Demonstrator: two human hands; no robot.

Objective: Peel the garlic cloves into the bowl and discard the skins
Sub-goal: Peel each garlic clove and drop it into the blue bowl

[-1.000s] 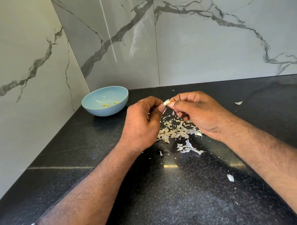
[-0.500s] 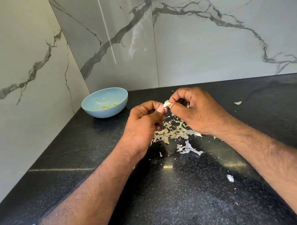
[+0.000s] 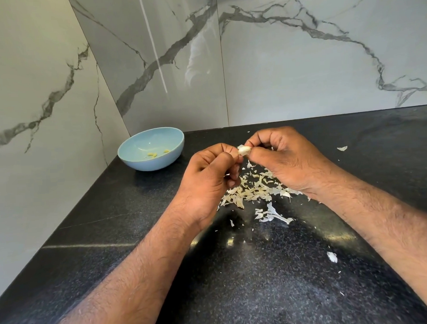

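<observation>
A small pale garlic clove (image 3: 244,150) is held above the black counter, between my two hands. My right hand (image 3: 284,158) pinches it with thumb and forefinger. My left hand (image 3: 209,179) meets it from the left, thumb and fingertip on its skin. Below the hands lies a pile of papery garlic skins (image 3: 254,190). A light blue bowl (image 3: 151,149) stands in the back left corner, holding a few peeled yellowish cloves (image 3: 152,154).
The black speckled counter (image 3: 237,283) meets marble walls at the left and back. Stray skin flakes lie at the far right (image 3: 342,148), near right (image 3: 332,256) and just below the pile (image 3: 271,214).
Both hands have shifted slightly around the clove and more of it shows between the fingertips. The bowl and the skin pile have not moved.
</observation>
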